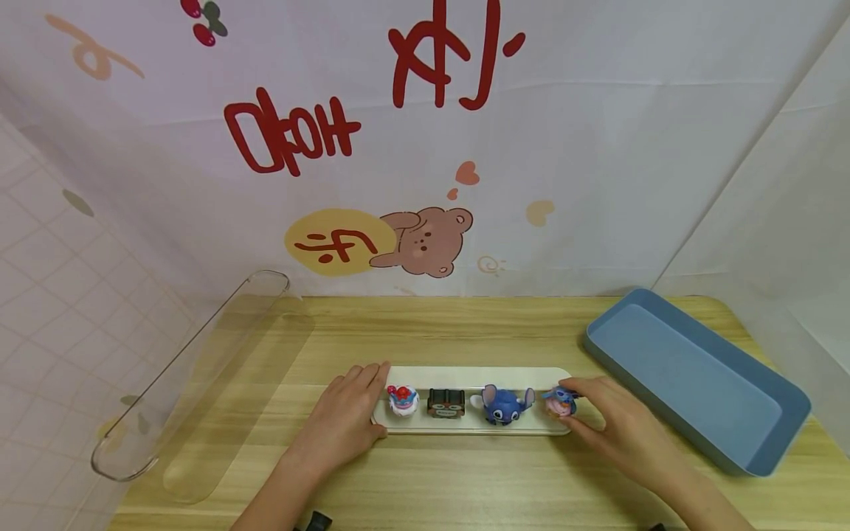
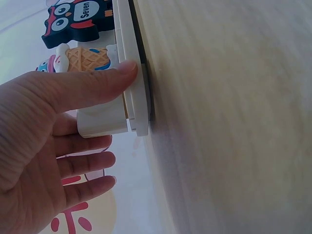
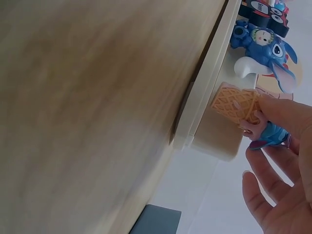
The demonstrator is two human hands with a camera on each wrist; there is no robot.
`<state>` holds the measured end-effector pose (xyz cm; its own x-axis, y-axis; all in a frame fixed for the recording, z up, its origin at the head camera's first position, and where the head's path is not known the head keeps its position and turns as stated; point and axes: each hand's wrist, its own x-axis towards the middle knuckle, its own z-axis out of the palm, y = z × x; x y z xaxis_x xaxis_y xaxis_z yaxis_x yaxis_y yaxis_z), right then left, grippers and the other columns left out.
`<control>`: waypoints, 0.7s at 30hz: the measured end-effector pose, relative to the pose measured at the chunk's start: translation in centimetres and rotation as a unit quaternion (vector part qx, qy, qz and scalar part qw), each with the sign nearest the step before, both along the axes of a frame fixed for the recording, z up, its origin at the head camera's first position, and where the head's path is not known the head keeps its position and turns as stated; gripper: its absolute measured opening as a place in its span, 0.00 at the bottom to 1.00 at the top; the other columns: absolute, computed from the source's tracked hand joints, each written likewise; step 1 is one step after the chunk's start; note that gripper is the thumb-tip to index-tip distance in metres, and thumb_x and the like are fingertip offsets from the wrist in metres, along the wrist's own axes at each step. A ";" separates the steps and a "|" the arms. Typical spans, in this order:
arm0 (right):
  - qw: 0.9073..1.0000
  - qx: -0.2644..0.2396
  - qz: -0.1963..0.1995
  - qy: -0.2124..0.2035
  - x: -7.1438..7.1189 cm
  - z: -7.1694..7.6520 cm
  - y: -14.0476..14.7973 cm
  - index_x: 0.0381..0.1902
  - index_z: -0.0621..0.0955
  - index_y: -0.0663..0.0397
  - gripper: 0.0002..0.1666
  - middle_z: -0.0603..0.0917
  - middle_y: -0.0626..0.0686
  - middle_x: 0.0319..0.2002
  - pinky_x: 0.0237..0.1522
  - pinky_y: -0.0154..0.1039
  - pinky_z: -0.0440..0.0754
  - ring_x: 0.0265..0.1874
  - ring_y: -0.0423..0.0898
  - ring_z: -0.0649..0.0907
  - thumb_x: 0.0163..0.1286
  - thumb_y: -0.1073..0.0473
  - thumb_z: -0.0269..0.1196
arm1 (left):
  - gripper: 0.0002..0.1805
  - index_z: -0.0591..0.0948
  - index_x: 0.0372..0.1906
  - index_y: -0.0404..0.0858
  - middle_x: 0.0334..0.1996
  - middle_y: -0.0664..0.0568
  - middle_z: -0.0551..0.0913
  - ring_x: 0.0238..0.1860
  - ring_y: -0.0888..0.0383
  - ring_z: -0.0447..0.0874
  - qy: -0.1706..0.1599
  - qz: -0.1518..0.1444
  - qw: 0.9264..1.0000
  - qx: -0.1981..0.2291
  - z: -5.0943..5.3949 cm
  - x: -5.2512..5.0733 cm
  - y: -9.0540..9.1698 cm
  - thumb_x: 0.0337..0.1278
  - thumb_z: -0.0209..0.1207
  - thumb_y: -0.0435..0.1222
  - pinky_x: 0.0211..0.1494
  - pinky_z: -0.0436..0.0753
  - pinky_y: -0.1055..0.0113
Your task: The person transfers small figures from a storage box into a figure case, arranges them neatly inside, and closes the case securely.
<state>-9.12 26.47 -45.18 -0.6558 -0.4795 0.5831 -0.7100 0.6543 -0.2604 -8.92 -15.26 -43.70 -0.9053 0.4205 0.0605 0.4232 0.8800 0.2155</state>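
A long white stand (image 1: 478, 377) lies across the table with a row of small figurines on it. My left hand (image 1: 341, 422) grips the stand's left end, the thumb along its front edge and the fingers behind. Beside that hand is a waffle-cone figurine (image 2: 87, 59) with a white, red and blue top. A dark owl-like figurine (image 2: 78, 20) marked "Seven" comes after it, then a blue big-eared Stitch figurine (image 3: 263, 46). At the right end, my right hand (image 1: 620, 422) pinches a blue figurine on a waffle cone (image 3: 236, 103) between thumb and fingers; its cone end is at the stand.
A blue rectangular tray (image 1: 697, 376) lies at the right, close to my right forearm. On the left stands a clear long cover or bin (image 1: 232, 391) with a thin rim. A printed white cloth (image 1: 564, 147) hangs behind the wooden table (image 1: 465, 479).
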 end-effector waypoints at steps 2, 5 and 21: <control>1.000 0.003 -0.001 0.000 0.0 -0.1 0.0 0.55 0.85 0.55 0.36 0.88 0.45 0.47 0.58 0.21 0.71 0.45 0.41 0.85 0.79 0.30 0.51 | 0.54 0.71 0.75 0.30 0.66 0.42 0.78 0.64 0.45 0.76 0.000 0.000 1.000 -0.001 0.0 0.0 0.0 0.40 0.84 0.41 0.64 0.78 0.44; 1.000 0.008 -0.002 0.006 0.0 -0.2 -0.1 0.55 0.85 0.55 0.36 0.88 0.45 0.46 0.56 0.22 0.72 0.44 0.40 0.85 0.80 0.31 0.51 | 0.54 0.71 0.75 0.29 0.66 0.42 0.78 0.63 0.45 0.76 -0.001 0.001 1.000 -0.001 0.0 0.0 0.0 0.41 0.84 0.41 0.64 0.78 0.44; 1.000 0.003 0.022 0.006 -0.2 -0.1 -0.7 0.52 0.85 0.58 0.34 0.89 0.48 0.46 0.62 0.20 0.68 0.45 0.45 0.85 0.80 0.34 0.52 | 0.54 0.71 0.74 0.29 0.66 0.42 0.78 0.63 0.45 0.76 0.003 0.001 1.000 -0.001 -0.2 0.0 0.0 0.40 0.85 0.41 0.65 0.78 0.45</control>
<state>-9.27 25.75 -45.32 -0.6263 -0.5117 0.5882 -0.7416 0.6237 -0.2470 -8.91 -15.27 -43.90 -0.9055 0.4194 0.0647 0.4232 0.8811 0.2111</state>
